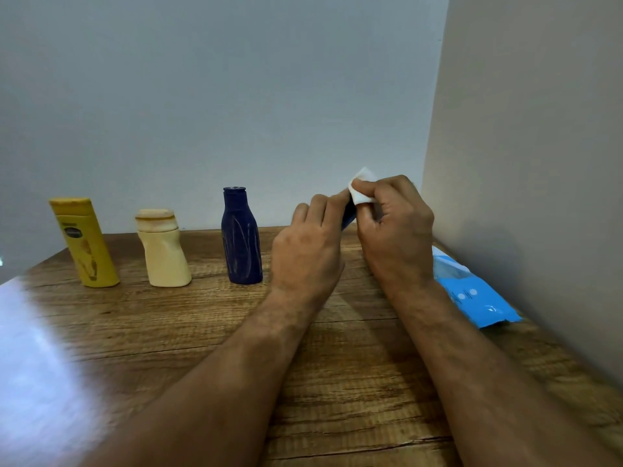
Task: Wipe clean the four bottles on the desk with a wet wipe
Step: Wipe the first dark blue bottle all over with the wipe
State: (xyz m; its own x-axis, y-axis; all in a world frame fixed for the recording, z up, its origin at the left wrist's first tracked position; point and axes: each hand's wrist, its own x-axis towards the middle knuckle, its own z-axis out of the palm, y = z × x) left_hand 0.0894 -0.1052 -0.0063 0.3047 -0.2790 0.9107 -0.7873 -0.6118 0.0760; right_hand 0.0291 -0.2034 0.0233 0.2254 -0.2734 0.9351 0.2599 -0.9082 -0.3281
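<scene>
Bottles (pixel 241 237) on wooden desk (pixel 168 332), grey walls (pixel 236 79).

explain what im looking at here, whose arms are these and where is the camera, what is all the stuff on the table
There is no machine here. The arms belong to a person, and the one picture comes from a camera worn on their head, looking forward and down.

On the wooden desk three bottles stand in a row: a yellow bottle at far left, a cream bottle beside it, then a dark blue bottle. A blue pack of wipes lies at the right, by the wall.

The left hand holds a fourth bottle, also dark blue and mostly hidden behind the fingers. The right hand pinches a white wet wipe against the top of that bottle, apparently cleaning it.
</scene>
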